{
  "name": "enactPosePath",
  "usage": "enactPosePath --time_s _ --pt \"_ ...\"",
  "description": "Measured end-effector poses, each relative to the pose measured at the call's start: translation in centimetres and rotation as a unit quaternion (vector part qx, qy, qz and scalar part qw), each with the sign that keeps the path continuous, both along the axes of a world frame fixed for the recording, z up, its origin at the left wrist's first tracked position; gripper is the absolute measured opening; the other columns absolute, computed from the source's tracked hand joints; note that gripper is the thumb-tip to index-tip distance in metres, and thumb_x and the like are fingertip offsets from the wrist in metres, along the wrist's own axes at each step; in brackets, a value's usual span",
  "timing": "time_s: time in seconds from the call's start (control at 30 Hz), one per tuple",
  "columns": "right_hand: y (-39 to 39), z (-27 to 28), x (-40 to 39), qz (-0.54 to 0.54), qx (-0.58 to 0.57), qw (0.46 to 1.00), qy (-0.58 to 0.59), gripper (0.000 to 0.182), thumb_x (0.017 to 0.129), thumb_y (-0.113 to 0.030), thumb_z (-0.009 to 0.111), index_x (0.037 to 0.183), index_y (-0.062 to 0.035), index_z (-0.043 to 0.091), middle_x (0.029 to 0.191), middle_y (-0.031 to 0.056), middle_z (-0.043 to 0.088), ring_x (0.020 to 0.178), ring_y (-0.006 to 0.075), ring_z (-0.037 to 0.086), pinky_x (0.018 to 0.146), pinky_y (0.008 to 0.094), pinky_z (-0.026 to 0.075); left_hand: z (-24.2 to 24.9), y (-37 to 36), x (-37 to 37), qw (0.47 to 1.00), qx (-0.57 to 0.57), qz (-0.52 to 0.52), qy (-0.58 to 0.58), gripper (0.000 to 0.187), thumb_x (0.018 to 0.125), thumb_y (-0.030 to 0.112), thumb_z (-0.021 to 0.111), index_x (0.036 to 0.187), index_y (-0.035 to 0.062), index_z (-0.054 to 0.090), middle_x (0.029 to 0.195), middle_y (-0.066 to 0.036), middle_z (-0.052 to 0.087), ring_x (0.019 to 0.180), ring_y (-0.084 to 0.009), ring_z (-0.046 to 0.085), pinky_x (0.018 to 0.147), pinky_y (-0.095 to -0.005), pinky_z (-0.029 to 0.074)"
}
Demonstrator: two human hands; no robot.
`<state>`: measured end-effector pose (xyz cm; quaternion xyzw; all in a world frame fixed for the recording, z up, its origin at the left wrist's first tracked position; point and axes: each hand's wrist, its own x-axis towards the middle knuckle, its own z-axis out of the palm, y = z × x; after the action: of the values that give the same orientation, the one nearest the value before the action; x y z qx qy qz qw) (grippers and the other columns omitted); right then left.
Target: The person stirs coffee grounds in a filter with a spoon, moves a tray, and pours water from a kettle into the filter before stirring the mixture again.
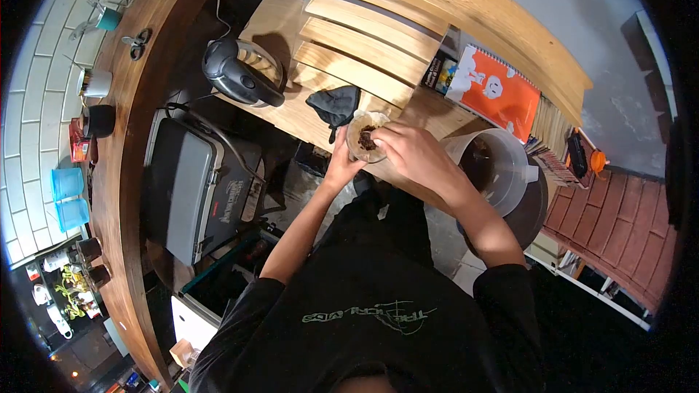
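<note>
At the front edge of the wooden bench, a round glass vessel [358, 151] holds a pale paper filter [356, 127] with dark brown grounds [367, 138] inside. My left hand [341, 165] is wrapped round the vessel's left and lower side. Over its right side, my right hand [412, 154] has its fingers drawn together at the filter's edge; whatever may be between the fingertips is hidden. A crumpled black cloth [335, 107] lies on the bench just behind and left of the vessel.
A black-topped kettle [244, 76] stands on the bench's left. Right of my right hand is a translucent bucket [502, 167] on a dark round seat. An orange notebook [501, 98] lies behind it. Wooden slats [364, 47] rise behind the cloth; a grey case [175, 182] stands at left.
</note>
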<state>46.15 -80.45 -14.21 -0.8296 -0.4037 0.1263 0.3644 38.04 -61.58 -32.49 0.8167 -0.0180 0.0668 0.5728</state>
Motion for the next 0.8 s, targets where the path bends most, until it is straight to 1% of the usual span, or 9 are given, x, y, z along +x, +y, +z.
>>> enactPosePath --time_s 0.07,0.2,0.37,0.43,0.63,0.7,0.8 --pt "0.0 0.0 0.0 -0.019 -0.010 1.000 -0.009 0.018 0.095 -0.014 0.056 0.103 -0.0001 0.065 0.096 0.0176 0.066 0.089 0.0366 0.064 0.076 0.0444 0.052 0.1 0.0 -0.1 1.000 -0.006 0.000 0.001 0.076 0.065 0.006 0.079 0.135 0.0012 0.049 0.136 -0.020 0.044 0.127 -0.0396 0.043 0.107 -0.0432 0.037" --pt "0.1 0.4 0.0 -0.003 -0.008 1.000 0.017 0.018 0.095 -0.013 0.055 0.103 0.0002 0.065 0.096 0.0180 0.066 0.089 0.0368 0.064 0.076 0.0444 0.052 -0.1 0.1 0.0 1.000 -0.002 -0.002 -0.014 0.079 0.065 0.007 0.080 0.136 0.0015 0.048 0.138 -0.020 0.043 0.130 -0.0398 0.042 0.109 -0.0435 0.036" --pt "0.0 -0.1 0.1 -0.025 0.000 1.000 -0.016 0.017 0.095 -0.013 0.056 0.103 -0.0003 0.065 0.095 0.0180 0.066 0.089 0.0370 0.064 0.076 0.0447 0.052 0.4 0.2 0.0 1.000 0.004 -0.012 -0.013 0.080 0.064 0.007 0.080 0.137 0.0015 0.048 0.139 -0.020 0.043 0.130 -0.0401 0.041 0.110 -0.0435 0.035" --pt "0.1 0.1 0.0 -0.017 -0.009 1.000 -0.003 0.017 0.095 -0.013 0.056 0.103 -0.0005 0.065 0.094 0.0179 0.066 0.089 0.0368 0.064 0.076 0.0448 0.051 0.3 0.3 0.0 1.000 0.009 -0.015 -0.010 0.080 0.064 0.007 0.080 0.137 0.0014 0.047 0.139 -0.020 0.043 0.131 -0.0402 0.041 0.110 -0.0435 0.035" --pt "0.2 -0.5 0.2 -0.024 -0.013 1.000 0.016 0.017 0.095 -0.014 0.057 0.102 -0.0010 0.065 0.091 0.0179 0.065 0.088 0.0368 0.064 0.075 0.0446 0.051 0.8 0.0 -0.2 1.000 0.000 -0.003 0.014 0.080 0.066 0.005 0.080 0.138 0.0018 0.045 0.138 -0.020 0.044 0.128 -0.0402 0.043 0.108 -0.0441 0.036" --pt "0.1 -0.4 0.2 -0.031 -0.016 0.999 0.018 0.017 0.095 -0.015 0.057 0.102 -0.0010 0.065 0.091 0.0179 0.065 0.087 0.0369 0.064 0.075 0.0446 0.051 1.4 -0.1 -0.1 1.000 -0.019 -0.009 0.020 0.081 0.067 0.003 0.080 0.139 0.0016 0.044 0.138 -0.020 0.045 0.128 -0.0396 0.045 0.108 -0.0431 0.038" --pt "0.2 0.3 0.2 -0.012 -0.018 0.999 0.030 0.017 0.095 -0.015 0.057 0.101 -0.0012 0.065 0.092 0.0178 0.065 0.086 0.0371 0.064 0.074 0.0444 0.051 1.8 0.2 0.0 1.000 -0.018 -0.018 0.005 0.081 0.067 0.003 0.080 0.139 0.0011 0.044 0.138 -0.020 0.045 0.129 -0.0387 0.045 0.108 -0.0418 0.039"
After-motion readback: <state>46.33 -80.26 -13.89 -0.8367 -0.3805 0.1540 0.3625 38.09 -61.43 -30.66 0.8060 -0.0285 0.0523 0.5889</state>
